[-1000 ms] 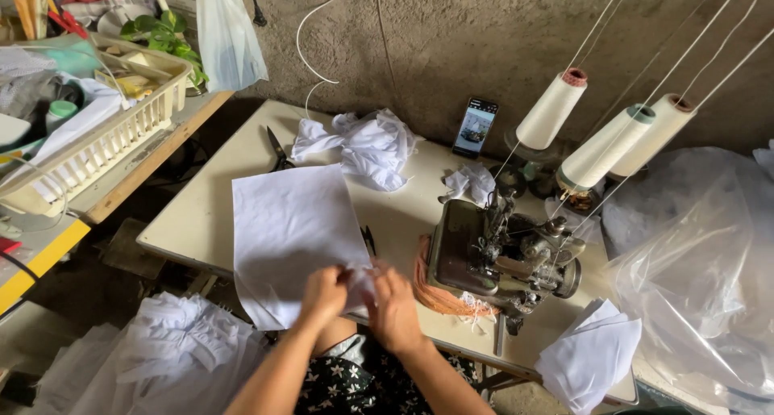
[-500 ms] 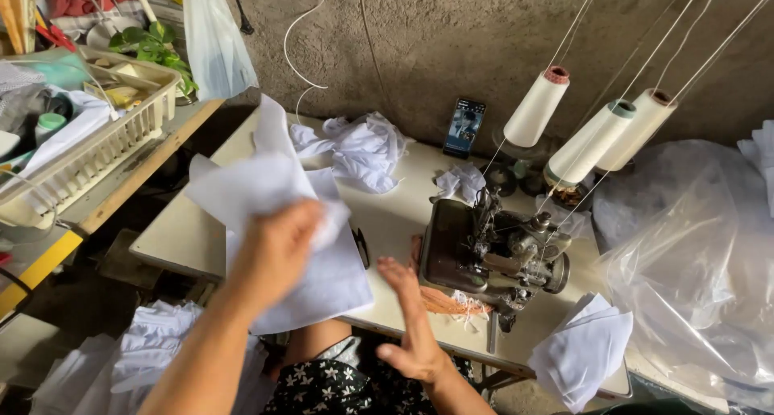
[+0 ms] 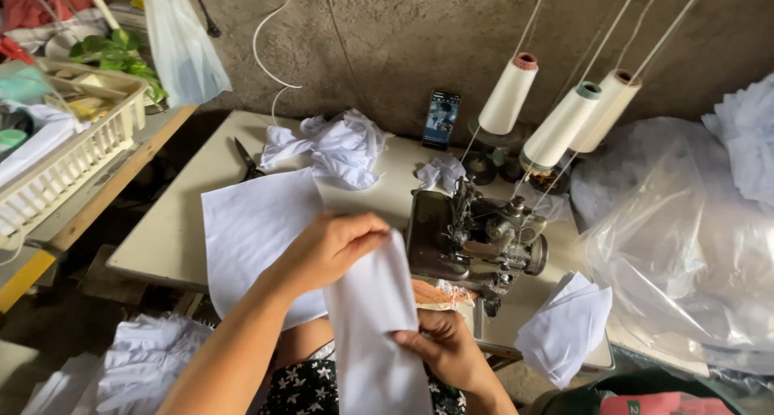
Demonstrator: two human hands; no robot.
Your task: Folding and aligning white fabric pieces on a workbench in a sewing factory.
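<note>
A narrow white fabric strip [image 3: 375, 318] is pinched at its top by the left hand [image 3: 326, 250] and lower down by the right hand [image 3: 439, 346] — not yet fed into the grey metal overlock sewing machine [image 3: 472, 237]; a flat white cloth panel [image 3: 258, 229] lies unsewn alongside.

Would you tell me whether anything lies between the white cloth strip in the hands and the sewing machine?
Nothing visible does. The left hand and right hand hold the white cloth strip just left of the sewing machine. The gap between them looks bare; an orange scrap lies at the machine's front edge, beside the strip.
</note>
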